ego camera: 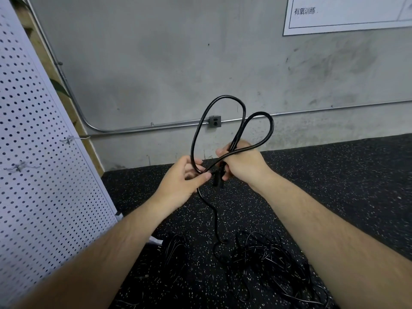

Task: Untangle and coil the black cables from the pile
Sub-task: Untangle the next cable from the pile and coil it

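Coiling step: thick black rubber cable (193,148), two loops gripped in right hand (243,162), tail pinched by left hand (182,181). Next, slack to be drawn up from near tangled black cable pile (267,259).

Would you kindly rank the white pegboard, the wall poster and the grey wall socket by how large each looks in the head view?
1. white pegboard
2. wall poster, cropped by the frame
3. grey wall socket
The pegboard is nearest, so apparent size only.

Single head-worn wide-angle view, forward and down, close over the hands (214,168), floor (334,186) and wall (178,63) beyond.
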Demonstrator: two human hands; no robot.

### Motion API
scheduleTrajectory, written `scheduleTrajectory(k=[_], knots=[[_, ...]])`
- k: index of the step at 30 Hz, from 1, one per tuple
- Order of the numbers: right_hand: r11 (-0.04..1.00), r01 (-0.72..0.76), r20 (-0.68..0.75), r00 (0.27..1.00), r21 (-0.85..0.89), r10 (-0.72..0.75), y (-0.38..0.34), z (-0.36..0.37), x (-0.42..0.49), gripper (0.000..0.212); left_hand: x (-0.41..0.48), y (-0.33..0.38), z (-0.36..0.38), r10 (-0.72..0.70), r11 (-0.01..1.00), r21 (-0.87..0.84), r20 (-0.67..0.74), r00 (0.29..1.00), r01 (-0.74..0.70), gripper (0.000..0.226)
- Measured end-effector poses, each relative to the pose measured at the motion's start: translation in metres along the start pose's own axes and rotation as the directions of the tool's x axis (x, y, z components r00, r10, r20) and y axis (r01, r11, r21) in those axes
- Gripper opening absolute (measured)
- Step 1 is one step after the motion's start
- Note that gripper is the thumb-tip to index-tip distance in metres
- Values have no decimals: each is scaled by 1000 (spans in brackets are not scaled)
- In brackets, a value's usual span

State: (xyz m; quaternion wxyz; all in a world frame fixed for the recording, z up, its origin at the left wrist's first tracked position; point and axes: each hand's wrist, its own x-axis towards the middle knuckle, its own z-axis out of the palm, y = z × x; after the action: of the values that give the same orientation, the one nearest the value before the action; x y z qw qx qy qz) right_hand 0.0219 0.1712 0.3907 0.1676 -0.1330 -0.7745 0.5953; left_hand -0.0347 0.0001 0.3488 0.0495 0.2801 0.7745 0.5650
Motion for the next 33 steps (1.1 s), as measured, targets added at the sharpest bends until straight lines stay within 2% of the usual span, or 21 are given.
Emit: scheduleTrajectory(k=[3,6,7,9,10,13,17,19,21,23,24,25,26,27,29,30,31,33], knots=[[997,69,39,997,15,-70,0,-3,-2,14,4,-5,-8,60,986,158,-3,998,-59,11],[981,194,81,977,33,-196,2,-9,-1,11,13,-10,-25,131,966,233,-68,989,-112,16],[970,240,109,964,22,-241,1,-11,-2,5,16,-11,-31,138,976,182,-72,988,-123,17],[947,316,179,936,-55,-302,1,-17,-1,24,19,-10,-36,108,994,-1,-56,993,-108,20],[937,334,217,927,-103,-307,0,-20,-3,29,19,-10,-37,102,994,-25,-53,993,-103,21],[914,368,321,898,-171,-301,3,-21,-9,10,20,-12,-40,94,996,-4,-20,995,-94,16],[940,307,330,912,-149,-245,11,-15,-7,8,15,-9,-39,-15,999,-50,58,998,17,6],[946,297,307,919,-131,-246,8,-15,-7,9,11,-8,-37,-76,997,-4,88,993,77,21],[941,328,301,908,-82,-290,4,-15,-9,14,9,-6,-38,-120,983,-125,120,986,135,45],[946,321,272,916,-53,-296,1,-14,-9,16,6,-8,-41,-147,919,-350,125,981,183,43],[949,309,253,924,-55,-286,-1,-14,-10,15,4,-7,-41,-168,876,-432,139,976,213,40],[954,295,233,933,-57,-275,-3,-13,-9,12,3,-7,-40,-186,870,-431,166,968,241,42],[957,283,213,941,-65,-264,-4,-11,-8,10,5,-12,-36,-193,893,-374,182,964,250,43],[956,276,197,947,-101,-252,-5,-10,-6,10,8,-9,-28,-197,939,-246,192,961,242,40],[897,268,183,959,-351,-215,-7,-11,0,20,9,-9,-21,-205,974,-42,239,949,221,27],[835,236,165,970,-498,-176,-9,-13,2,30,9,-13,-19,-199,976,-40,242,949,215,30],[784,170,142,984,-597,-105,-12,-15,3,37,3,-12,-17,-172,980,-62,239,956,192,46],[786,-25,131,982,-618,134,-13,-17,5,36,-4,-5,-7,-123,974,-155,260,958,167,87]])
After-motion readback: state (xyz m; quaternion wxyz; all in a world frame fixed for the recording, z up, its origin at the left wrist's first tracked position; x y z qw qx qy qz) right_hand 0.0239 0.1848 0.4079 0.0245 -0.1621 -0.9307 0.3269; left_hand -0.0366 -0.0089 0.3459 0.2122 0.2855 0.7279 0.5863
